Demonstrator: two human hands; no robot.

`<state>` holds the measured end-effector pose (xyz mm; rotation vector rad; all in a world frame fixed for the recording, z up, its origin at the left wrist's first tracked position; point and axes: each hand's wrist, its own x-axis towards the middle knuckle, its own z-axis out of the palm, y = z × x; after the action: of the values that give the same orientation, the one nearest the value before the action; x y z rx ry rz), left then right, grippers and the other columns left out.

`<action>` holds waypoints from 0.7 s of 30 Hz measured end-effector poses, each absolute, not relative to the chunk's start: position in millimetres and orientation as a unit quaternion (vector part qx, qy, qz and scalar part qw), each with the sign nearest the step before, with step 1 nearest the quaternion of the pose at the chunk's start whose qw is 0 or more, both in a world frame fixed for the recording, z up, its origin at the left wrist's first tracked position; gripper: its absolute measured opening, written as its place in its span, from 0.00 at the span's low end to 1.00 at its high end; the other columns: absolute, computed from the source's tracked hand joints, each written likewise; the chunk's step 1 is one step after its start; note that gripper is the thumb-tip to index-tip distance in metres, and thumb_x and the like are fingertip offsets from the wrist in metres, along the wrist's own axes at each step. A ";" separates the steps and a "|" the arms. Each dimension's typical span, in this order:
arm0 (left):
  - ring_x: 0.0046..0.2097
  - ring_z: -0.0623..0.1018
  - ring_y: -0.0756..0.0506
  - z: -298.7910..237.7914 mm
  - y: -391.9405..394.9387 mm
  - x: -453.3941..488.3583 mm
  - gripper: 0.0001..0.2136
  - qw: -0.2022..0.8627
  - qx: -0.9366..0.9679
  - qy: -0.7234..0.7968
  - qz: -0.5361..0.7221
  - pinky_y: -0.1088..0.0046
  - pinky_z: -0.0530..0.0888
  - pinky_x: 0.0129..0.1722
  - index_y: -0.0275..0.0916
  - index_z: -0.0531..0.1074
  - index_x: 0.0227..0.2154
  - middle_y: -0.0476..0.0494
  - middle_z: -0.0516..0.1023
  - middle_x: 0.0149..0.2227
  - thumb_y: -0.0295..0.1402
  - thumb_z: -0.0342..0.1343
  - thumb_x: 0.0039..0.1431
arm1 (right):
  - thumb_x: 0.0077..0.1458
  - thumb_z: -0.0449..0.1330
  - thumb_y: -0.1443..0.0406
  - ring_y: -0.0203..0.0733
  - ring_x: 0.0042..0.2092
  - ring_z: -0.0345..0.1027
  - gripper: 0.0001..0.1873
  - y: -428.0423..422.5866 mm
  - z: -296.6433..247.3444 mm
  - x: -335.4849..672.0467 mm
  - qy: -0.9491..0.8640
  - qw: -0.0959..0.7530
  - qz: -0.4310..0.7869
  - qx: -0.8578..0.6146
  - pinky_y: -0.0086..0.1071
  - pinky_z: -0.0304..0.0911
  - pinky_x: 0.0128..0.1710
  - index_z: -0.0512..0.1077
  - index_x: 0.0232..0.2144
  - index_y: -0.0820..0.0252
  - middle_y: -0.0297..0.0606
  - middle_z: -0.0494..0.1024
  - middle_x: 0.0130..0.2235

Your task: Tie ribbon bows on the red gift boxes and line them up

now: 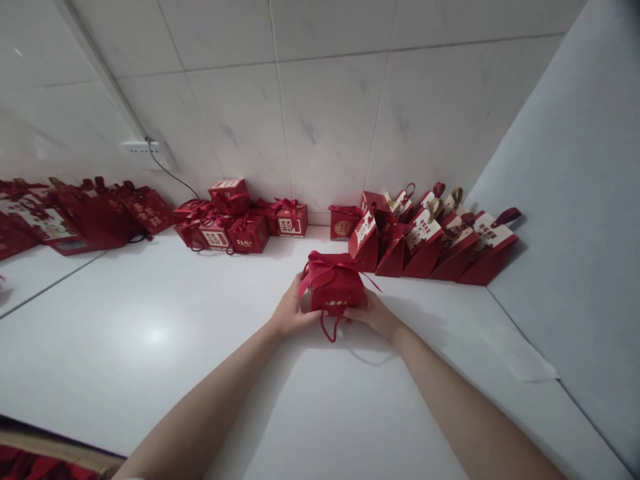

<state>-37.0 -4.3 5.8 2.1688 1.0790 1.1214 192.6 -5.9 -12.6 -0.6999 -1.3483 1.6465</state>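
Between my two hands is a red gift box [336,287] with a ribbon bow on top and a cord handle hanging down its near side. My left hand [295,307] grips its left side, the thumb along the lower front edge. On the opposite side my right hand [375,312] is closed on the box, thumb at the lower front. The far fingers of both hands are partly hidden behind the box. Pale lettering shows on the front face. Whether the base touches the table is hard to tell.
Several red cube boxes [247,233] are stacked by the tiled wall. At right, several slanted red-and-white boxes [423,243] with loop handles stand near a pale side panel [575,233]. Red gift bags [95,217] line the left. A cable [173,172] hangs from a socket strip [145,155].
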 end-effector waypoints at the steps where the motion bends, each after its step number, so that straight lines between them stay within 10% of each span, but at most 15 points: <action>1: 0.60 0.67 0.30 5.5 -8.0 -28.3 0.40 0.224 0.773 0.409 0.430 0.49 0.66 0.58 0.40 0.55 0.63 0.33 0.64 0.60 0.47 0.63 0.50 | 0.45 0.71 0.63 0.51 0.47 0.75 0.30 -5.3 -13.6 195.2 -0.530 0.441 0.667 -0.283 0.46 0.70 0.47 0.70 0.52 0.54 0.40 0.80 0.46; 21: 0.59 0.64 0.34 8.5 -26.0 8.0 0.46 0.130 0.696 0.493 0.505 0.52 0.64 0.60 0.46 0.53 0.63 0.36 0.59 0.56 0.42 0.69 0.41 | 0.47 0.66 0.56 0.51 0.47 0.75 0.20 3.6 -39.3 201.4 -0.469 0.520 0.643 -0.312 0.47 0.68 0.50 0.75 0.43 0.50 0.38 0.80 0.45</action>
<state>8.0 -26.0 8.5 2.0233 1.4329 1.4686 201.4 3.6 -39.3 -0.7470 -1.1240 1.5405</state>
